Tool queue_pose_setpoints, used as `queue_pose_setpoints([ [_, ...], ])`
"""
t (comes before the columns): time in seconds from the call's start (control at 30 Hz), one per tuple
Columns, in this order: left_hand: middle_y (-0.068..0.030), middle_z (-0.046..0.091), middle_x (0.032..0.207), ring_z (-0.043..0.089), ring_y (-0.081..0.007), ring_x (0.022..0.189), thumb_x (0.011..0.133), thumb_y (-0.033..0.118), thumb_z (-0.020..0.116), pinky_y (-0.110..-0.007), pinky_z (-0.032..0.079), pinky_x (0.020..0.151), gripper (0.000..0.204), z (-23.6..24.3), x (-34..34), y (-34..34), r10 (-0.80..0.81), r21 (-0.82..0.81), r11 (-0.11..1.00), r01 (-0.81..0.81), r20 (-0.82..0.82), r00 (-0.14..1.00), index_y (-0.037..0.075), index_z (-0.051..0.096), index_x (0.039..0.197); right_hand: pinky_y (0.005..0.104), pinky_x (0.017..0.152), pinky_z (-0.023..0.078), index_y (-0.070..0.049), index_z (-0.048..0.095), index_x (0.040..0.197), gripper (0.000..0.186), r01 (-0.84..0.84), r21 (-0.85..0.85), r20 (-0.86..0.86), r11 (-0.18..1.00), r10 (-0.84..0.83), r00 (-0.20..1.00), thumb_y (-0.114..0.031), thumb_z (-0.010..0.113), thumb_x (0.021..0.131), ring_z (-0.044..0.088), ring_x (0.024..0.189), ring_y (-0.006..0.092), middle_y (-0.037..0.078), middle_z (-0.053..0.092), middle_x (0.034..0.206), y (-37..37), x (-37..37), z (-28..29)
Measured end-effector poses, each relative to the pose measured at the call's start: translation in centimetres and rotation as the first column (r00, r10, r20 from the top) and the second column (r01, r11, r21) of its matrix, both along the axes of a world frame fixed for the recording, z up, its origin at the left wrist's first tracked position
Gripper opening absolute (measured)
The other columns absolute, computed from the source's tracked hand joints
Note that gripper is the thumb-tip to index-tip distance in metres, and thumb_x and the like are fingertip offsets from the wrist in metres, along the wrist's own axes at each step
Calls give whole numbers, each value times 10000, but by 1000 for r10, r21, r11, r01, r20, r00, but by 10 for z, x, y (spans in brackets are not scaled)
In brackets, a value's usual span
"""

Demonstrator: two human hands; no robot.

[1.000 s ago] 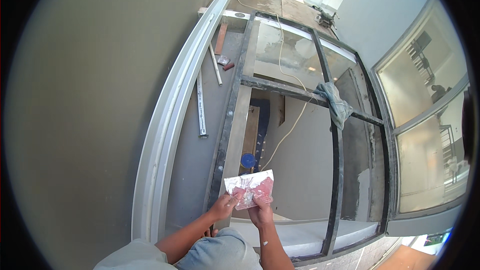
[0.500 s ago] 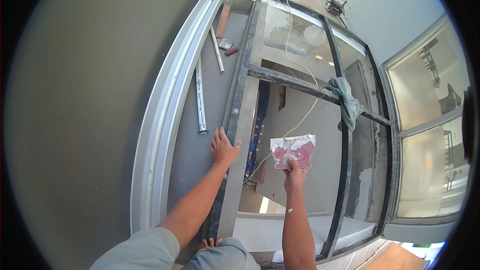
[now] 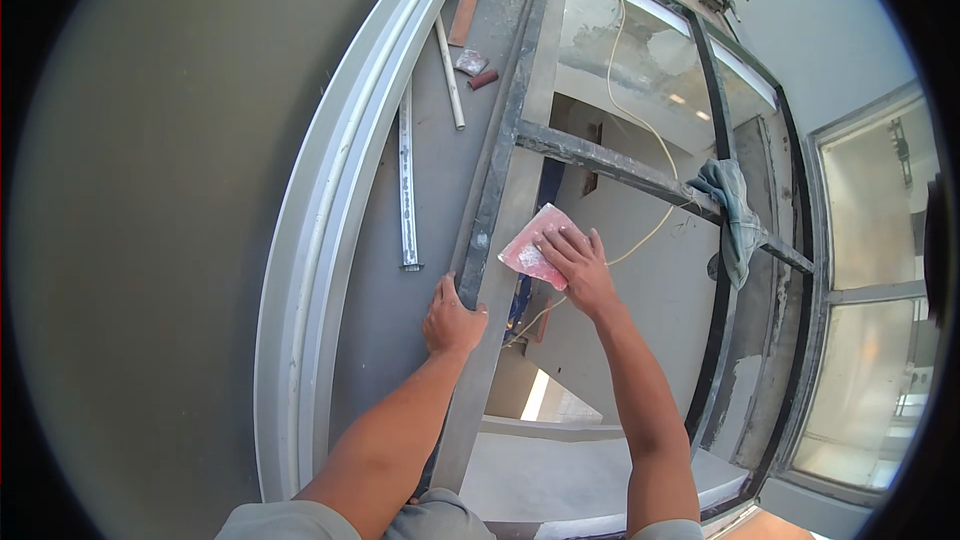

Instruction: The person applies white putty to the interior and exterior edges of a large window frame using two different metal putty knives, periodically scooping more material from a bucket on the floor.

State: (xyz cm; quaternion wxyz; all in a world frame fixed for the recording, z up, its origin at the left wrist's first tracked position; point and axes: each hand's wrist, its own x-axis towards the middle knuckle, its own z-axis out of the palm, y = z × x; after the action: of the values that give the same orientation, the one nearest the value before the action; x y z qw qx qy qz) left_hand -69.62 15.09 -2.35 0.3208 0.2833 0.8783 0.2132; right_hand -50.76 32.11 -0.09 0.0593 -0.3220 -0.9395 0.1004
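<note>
My left hand (image 3: 455, 322) grips the dark, paint-spotted metal frame bar (image 3: 490, 200) along the left side of the opening, its fingers curled over the edge. My right hand (image 3: 583, 265) holds a flat pink plastic spreader (image 3: 527, 252) smeared with white paste, fingers over its upper face, against the light grey strip just right of that bar. A pale cable (image 3: 645, 245) runs down through the frame opening behind my right hand.
At left are long white channels (image 3: 300, 320), a metal strut (image 3: 407, 190), a white pipe (image 3: 447, 70), a wooden strip (image 3: 468, 0) and a small red cylinder (image 3: 482, 79). A blue-grey cloth (image 3: 735, 230) drapes the frame's crossing. A framed glass window (image 3: 870, 220) stands right.
My left hand has left the spreader and now grips the frame bar. My right hand has carried the spreader up and turned it face down toward the left strip.
</note>
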Motion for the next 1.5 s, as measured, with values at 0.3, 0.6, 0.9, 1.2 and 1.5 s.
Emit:
queue_pose_setpoints([
  [0.3, -147, 486, 1540, 498, -356, 1397, 802, 277, 753, -520, 465, 1091, 794, 2, -3, 5, 16, -4, 1000, -16, 49, 999, 103, 421, 1501, 621, 1275, 169, -363, 341, 1601, 842, -474, -16, 348, 880, 449, 823, -266, 707, 849, 373, 1498, 210, -101, 378, 1642, 40, -15, 1],
  [0.6, -154, 533, 1495, 549, -382, 1338, 811, 268, 752, -503, 481, 1079, 772, 1, 0, 7, 9, 13, 1000, -9, 13, 1000, 110, 428, 1494, 762, 1183, 181, -238, 362, 1608, 824, -247, 33, 416, 968, 211, 884, -304, 727, 871, 314, 1529, 306, -32, 372, 1652, -26, -14, -21],
  [0.9, -150, 477, 1554, 489, -354, 1407, 862, 415, 727, -516, 463, 1098, 777, -4, -5, 3, 22, 3, 1000, -22, 34, 999, 106, 428, 1510, 719, 1109, 289, -160, 457, 1543, 672, -75, -174, 478, 982, 151, 865, -222, 646, 901, 442, 1423, 316, 28, 517, 1525, -62, -3, 32],
  [1.2, -153, 467, 1564, 481, -356, 1413, 891, 544, 682, -535, 456, 1099, 798, -3, -6, 4, 24, -31, 999, -22, 54, 998, 105, 436, 1510, 521, 959, 554, -235, 388, 1574, 760, 252, -234, 563, 939, -80, 823, -104, 647, 872, 610, 1234, 376, 44, 505, 1538, 28, -91, 53],
  [1.5, -172, 488, 1541, 496, -381, 1394, 947, 586, 614, -529, 448, 1104, 756, -12, -5, 0, 21, 39, 999, -22, 49, 999, 92, 453, 1496, 617, 1024, 510, -241, 369, 1592, 866, 144, -490, 486, 860, 132, 864, -52, 708, 818, 411, 1472, 311, 19, 466, 1582, 14, -96, 16],
])
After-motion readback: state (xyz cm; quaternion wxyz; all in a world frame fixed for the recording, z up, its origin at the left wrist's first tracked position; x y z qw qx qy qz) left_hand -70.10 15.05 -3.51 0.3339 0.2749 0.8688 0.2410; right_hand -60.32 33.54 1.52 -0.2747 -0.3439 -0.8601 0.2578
